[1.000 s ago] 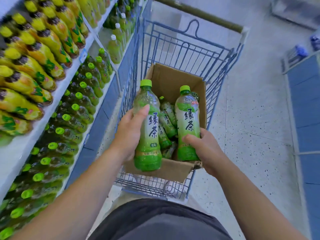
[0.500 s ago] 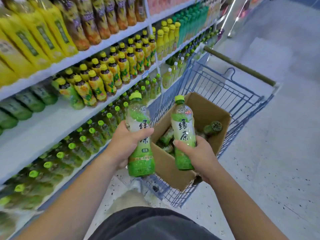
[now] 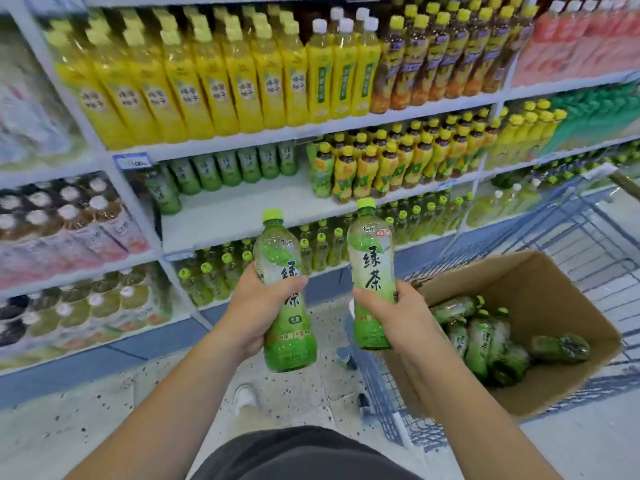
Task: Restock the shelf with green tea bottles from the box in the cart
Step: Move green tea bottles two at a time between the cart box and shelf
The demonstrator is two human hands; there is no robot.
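My left hand point(image 3: 258, 306) grips one green tea bottle point(image 3: 285, 336) upright around its middle. My right hand point(image 3: 398, 315) grips a second green tea bottle point(image 3: 371, 258) upright, a little higher. Both bottles are held in front of the white shelf point(image 3: 242, 206), whose front part is bare, with a row of green tea bottles point(image 3: 228, 169) standing at its back. The cardboard box point(image 3: 540, 271) sits in the blue wire cart point(image 3: 595, 237) at my right and holds several green tea bottles point(image 3: 485, 341) lying on their sides.
Yellow drink bottles point(image 3: 214, 84) fill the shelf above. Yellow-capped tea bottles point(image 3: 398, 161) stand to the right of the bare patch. Green-capped bottles point(image 3: 221, 271) fill the shelf below. Wrapped multipacks point(image 3: 69, 230) stack at the left. My shoe point(image 3: 245, 398) stands on speckled floor.
I have turned left from the cart toward the shelf. Both hands have lifted their bottles out of the box and carried them in front of the shelf.
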